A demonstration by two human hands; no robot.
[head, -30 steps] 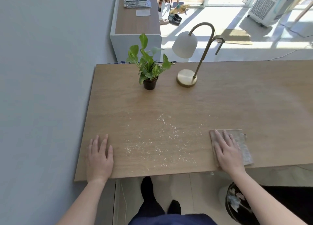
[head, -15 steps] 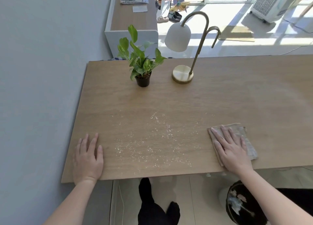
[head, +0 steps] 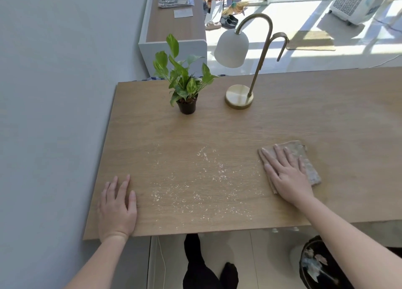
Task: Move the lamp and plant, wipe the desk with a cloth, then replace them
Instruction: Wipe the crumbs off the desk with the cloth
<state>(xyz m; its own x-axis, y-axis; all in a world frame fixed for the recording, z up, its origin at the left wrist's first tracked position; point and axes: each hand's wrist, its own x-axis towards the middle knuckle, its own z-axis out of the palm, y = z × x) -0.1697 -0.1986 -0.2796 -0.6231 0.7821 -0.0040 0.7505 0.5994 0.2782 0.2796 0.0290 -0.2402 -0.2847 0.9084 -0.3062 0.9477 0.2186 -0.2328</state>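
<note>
Two hands were on the counter [head: 217, 132] in the head view, and neither gripped anything. The left hand [head: 116, 210] rested flat near the front left corner, fingers straight and released. The right hand [head: 287, 175] pressed flat on the folded cloth [head: 311, 173], its fingers [head: 280, 156] spread and straight over it, not curled round it. The cloth lay near the front edge, to the right of a scatter of pale crumbs [head: 206, 180]. The plant [head: 185, 82] and the lamp [head: 238, 96] stood upright side by side near the back edge, well apart from both hands and not yet moved.

Wiping with them in place would probably leave dust round the pot and the lamp base, and a wide sweep might tip the small pot. A flat palm could also slip off the cloth, and crumbs pushed frontward would likely drop to the floor.
</note>
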